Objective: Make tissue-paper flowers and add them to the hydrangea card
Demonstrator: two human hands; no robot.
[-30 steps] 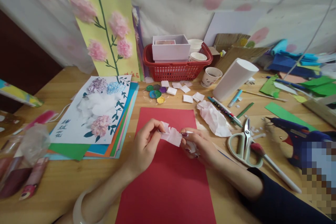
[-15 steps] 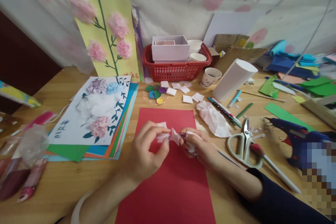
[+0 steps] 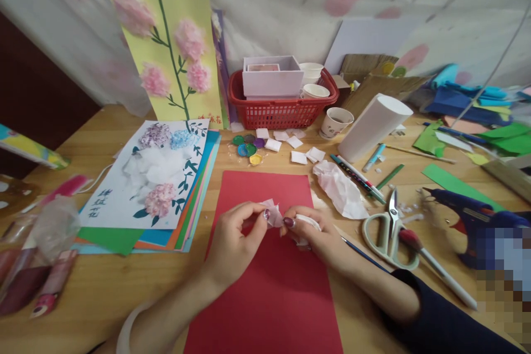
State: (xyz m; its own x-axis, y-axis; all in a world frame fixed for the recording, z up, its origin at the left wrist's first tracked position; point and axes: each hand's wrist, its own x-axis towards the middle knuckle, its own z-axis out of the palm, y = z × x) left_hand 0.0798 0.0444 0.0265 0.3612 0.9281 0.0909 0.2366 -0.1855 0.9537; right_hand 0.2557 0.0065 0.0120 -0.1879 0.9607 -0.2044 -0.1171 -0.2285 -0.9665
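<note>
Over a red sheet of paper (image 3: 265, 298), my left hand (image 3: 238, 240) pinches a small thin piece of white tissue (image 3: 271, 213) between thumb and forefinger. Close beside it, my right hand (image 3: 313, 232) has its thumb and forefinger pressed together at the tissue's right edge. A folded white tissue pad (image 3: 307, 222) is held in the same right hand, partly hidden by the fingers. Crumpled white tissue (image 3: 340, 189) lies to the right of the red sheet.
Scissors (image 3: 390, 232), a brush (image 3: 440, 271) and a blue glue gun (image 3: 468, 204) lie right. Behind are a white roll (image 3: 373, 127), paper cup (image 3: 336, 123), red basket (image 3: 274, 113), paint pots (image 3: 246, 149) and tissue squares (image 3: 298, 157). Flower artwork (image 3: 145, 177) lies left.
My left thumb and forefinger have closed on the tissue piece, which was between the hands with a gap before. The hands are slightly closer together. The whole view has shifted a little.
</note>
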